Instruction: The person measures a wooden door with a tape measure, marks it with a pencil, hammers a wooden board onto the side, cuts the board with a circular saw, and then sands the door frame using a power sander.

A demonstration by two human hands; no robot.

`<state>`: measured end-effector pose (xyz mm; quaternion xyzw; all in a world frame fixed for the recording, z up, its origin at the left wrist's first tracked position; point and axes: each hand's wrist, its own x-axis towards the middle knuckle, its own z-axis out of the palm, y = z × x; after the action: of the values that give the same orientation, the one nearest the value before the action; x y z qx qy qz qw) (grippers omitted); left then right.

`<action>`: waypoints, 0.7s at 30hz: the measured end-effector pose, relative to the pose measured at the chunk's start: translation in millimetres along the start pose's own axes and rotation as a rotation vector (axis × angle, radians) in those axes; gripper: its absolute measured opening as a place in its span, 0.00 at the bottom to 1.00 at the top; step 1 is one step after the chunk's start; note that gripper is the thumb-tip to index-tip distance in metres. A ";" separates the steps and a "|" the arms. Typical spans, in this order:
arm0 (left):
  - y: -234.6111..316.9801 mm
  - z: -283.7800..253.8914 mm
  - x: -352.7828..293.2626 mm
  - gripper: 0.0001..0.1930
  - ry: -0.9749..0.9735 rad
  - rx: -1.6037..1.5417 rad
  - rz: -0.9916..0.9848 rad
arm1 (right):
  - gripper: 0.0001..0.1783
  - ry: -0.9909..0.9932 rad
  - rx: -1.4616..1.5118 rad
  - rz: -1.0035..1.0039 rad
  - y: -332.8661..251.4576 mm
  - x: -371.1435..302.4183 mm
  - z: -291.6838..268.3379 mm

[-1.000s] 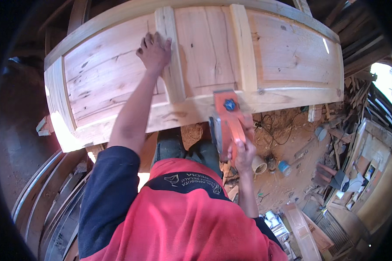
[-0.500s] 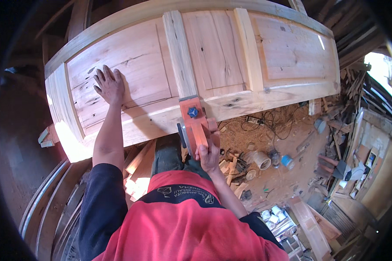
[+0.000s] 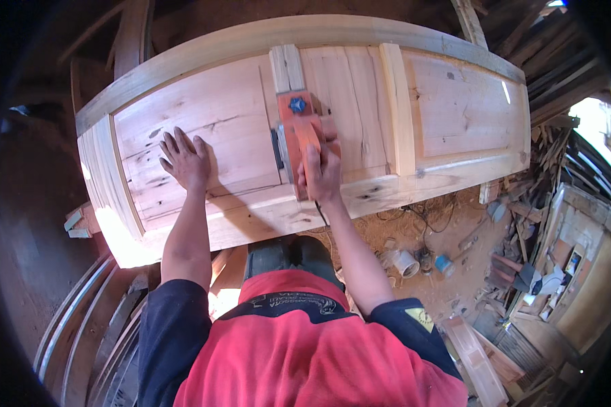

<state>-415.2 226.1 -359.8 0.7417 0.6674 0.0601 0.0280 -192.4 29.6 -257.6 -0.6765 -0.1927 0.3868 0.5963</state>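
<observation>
A panelled wooden door lies flat before me, its light frame pieces dividing several panels. My left hand rests with spread fingers on the left panel. My right hand is wrapped round the handle of an orange electric planer with a blue star-shaped knob at its front. The planer sits along a cross-piece of the door, covering the near part of it. A dark cord hangs from the planer's rear, over the near edge.
Sawdust and wood scraps cover the floor to the right, with a white bucket and a blue-labelled tub. Long boards lean at the lower left. Stacked timber lines the far right, beside a wooden panel strewn with scraps.
My right hand has pushed the planer away from me, from the door's near edge along the cross-piece. My left hand stays flat on the left panel.
</observation>
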 end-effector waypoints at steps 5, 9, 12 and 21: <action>0.7 -7.1 1.5 0.35 -0.026 0.000 -0.017 | 0.27 -0.029 -0.064 -0.074 -22.1 111.6 28.4; 0.0 -4.6 1.6 0.35 -0.009 -0.010 0.006 | 0.29 0.016 -0.104 -0.214 -48.2 200.4 51.1; -2.9 -3.2 -4.1 0.35 -0.036 0.008 0.011 | 0.28 0.003 -0.068 -0.170 -68.8 244.5 63.7; -3.1 6.0 0.0 0.35 0.075 -0.026 0.048 | 0.26 -0.067 -0.091 -0.174 -1.5 23.1 -7.1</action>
<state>-417.5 226.6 -366.1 0.7544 0.6491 0.0972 0.0113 -172.3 41.9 -263.0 -0.6701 -0.2882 0.3468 0.5895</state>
